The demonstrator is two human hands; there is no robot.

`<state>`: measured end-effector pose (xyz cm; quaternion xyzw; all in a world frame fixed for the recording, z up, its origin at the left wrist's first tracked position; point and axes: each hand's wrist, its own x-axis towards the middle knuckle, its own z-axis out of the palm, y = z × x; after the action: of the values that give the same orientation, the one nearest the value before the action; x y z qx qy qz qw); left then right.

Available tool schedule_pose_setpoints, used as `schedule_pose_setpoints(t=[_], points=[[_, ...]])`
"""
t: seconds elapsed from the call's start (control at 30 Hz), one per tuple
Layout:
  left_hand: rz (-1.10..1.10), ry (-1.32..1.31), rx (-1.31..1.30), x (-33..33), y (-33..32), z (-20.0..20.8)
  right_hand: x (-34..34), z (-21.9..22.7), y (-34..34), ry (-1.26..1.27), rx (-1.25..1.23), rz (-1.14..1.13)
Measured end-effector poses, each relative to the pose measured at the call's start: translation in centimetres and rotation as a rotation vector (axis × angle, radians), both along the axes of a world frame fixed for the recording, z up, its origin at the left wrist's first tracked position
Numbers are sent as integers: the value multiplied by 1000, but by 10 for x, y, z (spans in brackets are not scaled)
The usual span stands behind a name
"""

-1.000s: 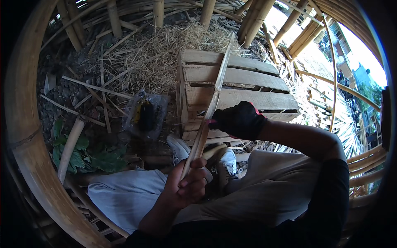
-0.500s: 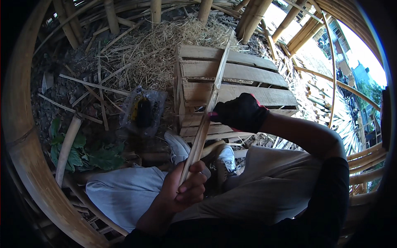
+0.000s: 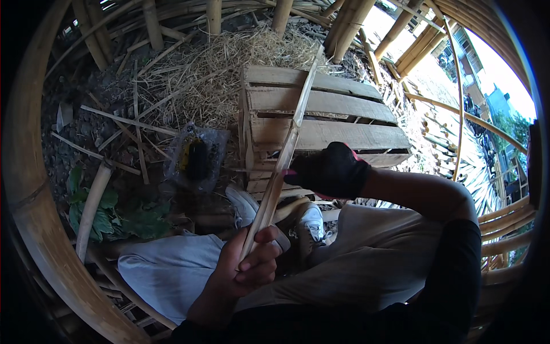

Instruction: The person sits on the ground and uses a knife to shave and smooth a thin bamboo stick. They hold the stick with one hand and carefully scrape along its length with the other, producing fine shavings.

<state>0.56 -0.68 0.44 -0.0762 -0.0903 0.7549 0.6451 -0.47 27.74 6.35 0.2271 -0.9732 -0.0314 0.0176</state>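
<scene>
Bamboo strip (image 3: pixel 285 155) likely light, springy, splintery; best held nearside of crate (image 3: pixel 344 135). Left hand (image 3: pixel 252 268) clasps it there; right hand (image 3: pixel 332 171) unclear.

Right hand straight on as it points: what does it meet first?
Likely the split bamboo strip, which the gloved right hand appears to touch. Past that, the clear plastic bag roughly lines up, but seems lower; depth is unclear.

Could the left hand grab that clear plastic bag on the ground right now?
Probably not without letting go: the left hand is closed around the bamboo strip. Nothing seems to cover the plastic bag, though.
</scene>
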Motion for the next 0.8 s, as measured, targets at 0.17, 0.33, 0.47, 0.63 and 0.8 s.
schedule_pose_setpoints(t=[0.17,0.33,0.47,0.63,0.8], points=[[-1,-107,5,0,1,3,-15,-5,18,73,13,21],[9,-116,97,-1,-3,-3,9,4,-13,-60,111,29],[19,-136,59,-3,0,0,-18,3,16,-36,112,-58],[8,-51,74,-4,-4,-4,-1,6,-1,-173,41,-82],[-13,-80,-6,-7,-3,-5,-13,1,19,-95,160,-82]])
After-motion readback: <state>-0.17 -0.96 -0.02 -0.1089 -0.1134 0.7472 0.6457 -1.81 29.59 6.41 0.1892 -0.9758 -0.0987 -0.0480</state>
